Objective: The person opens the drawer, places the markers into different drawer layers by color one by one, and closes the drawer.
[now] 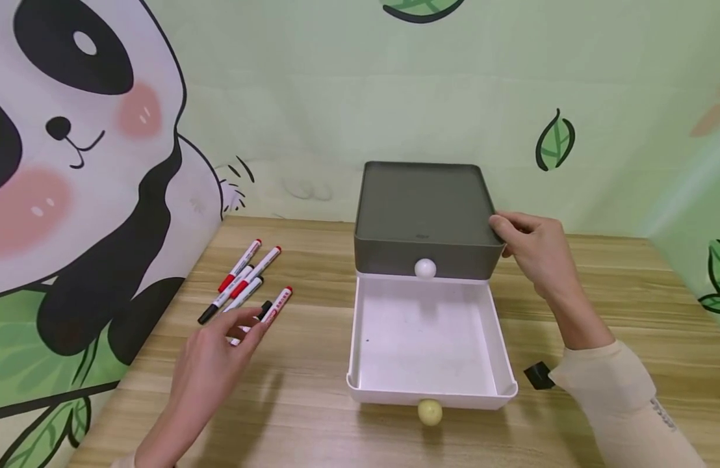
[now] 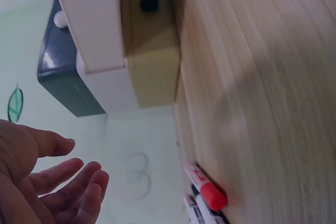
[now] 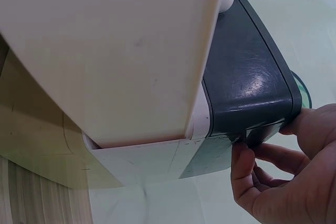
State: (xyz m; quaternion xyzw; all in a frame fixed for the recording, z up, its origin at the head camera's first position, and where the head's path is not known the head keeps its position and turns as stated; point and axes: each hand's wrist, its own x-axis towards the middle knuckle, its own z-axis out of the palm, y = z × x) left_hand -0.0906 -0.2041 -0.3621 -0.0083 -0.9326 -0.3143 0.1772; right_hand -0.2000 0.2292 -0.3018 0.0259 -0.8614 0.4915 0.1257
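Observation:
A small desktop drawer unit stands with its dark grey top (image 1: 424, 201) facing up. Its white middle drawer (image 1: 424, 338) is pulled far out and holds nothing but a tiny dark speck. In the left wrist view, the yellowish bottom drawer (image 2: 152, 51) is closed. My right hand (image 3: 294, 177) holds the unit's right side near the top, thumb on the upper edge and bent fingers against the side wall. My left hand (image 1: 210, 361) hovers over the near end of several markers (image 1: 243, 279), fingers loosely bent and holding nothing in the left wrist view (image 2: 58, 182).
A small black object (image 1: 538, 376) lies on the wooden table (image 1: 313, 260) beside my right sleeve. Behind the table hangs a green backdrop (image 1: 313, 117) printed with a panda and leaves. The drawer's yellow knob (image 1: 430, 412) sticks out toward me.

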